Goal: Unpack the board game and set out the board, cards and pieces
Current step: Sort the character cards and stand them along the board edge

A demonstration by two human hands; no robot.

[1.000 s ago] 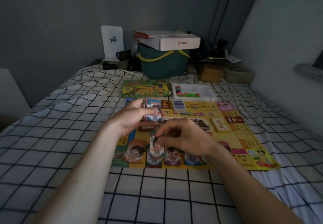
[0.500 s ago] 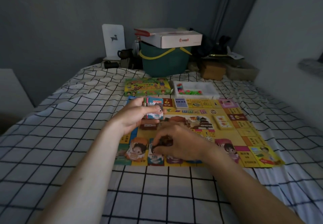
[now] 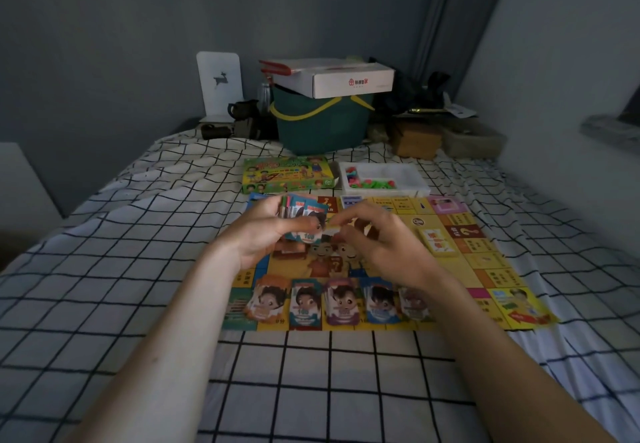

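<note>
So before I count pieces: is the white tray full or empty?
Partly filled. The white tray holds a scatter of pink and green pieces, with bare white floor toward its right end.

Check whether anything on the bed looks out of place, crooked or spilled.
Nothing stands out. The game board lies flat on the checked bedsheet, five piles of character cards line its near edge, and the white tray keeps its plastic pieces inside. The left hand holds the remaining cards.
</note>
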